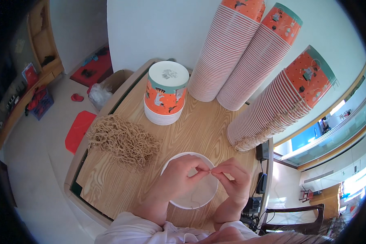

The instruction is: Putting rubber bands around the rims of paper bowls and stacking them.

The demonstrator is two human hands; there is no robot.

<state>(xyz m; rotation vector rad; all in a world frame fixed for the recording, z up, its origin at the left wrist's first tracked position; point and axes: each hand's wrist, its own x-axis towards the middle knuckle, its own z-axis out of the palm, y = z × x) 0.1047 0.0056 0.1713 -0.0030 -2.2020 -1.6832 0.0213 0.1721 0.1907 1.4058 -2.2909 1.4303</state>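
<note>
Both my hands meet over a white round paper tub at the table's near side. My left hand is closed in a pinch, thumb against forefinger. Fingertip to fingertip with it, my right hand pinches too. Between them seems to be a thin bit of tan twine, mostly hidden by the fingers. A short strand of twine shows against the tub's near inner wall. Left of the tub lies a loose, tangled heap of the same twine.
Behind the heap stands a short upside-down stack of orange-and-green printed tubs. Two tall nested stacks lean by the wall. A third stack, at right, has twine along its side. Black adapters and a dark chair are beyond the right edge.
</note>
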